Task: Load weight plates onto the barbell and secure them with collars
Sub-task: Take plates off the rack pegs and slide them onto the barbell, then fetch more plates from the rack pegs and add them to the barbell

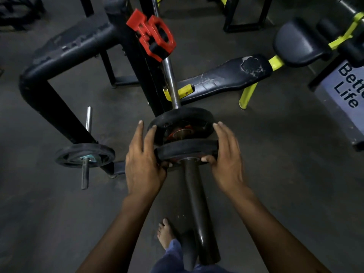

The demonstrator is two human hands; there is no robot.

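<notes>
The fingers (137, 138) of the left hand (142, 164) reach up along the left edge of the near plate (187, 149), and the thumb tucks under its rim. The fingers of the right hand (226, 156) lie flat along the right edge, with the thumb curled under too. So both hands hold this one plate, one at 9 o'clock and one at 3 o'clock.

The near plate is already on the barbell sleeve (199, 209), the thick dark end of the bar that points down toward 6 o'clock. A second plate, the far plate (183, 117), sits farther in on the bar at 12 o'clock from the near one. There is a gap between the two plates, and some red shows inside it, but I cannot tell what it is.

I think the step now is loading: the near plate is being slid along the sleeve toward the far plate. The next move needs a straight, even push from both hands so the plate stays flat and does not jam.

A red collar (152, 34) sits high up on the thin part of the bar (170, 79), at 12 o'clock, well apart from the hands. It looks like a collar must go on after the plates are snug.

At 9 o'clock another small plate (84, 155) rests on a short peg (86, 146) of the rack (59, 56). A torn bench pad (226, 75) lies at 1 o'clock. A bare foot (165, 233) stands on the floor (285, 174) at 6 o'clock.
</notes>
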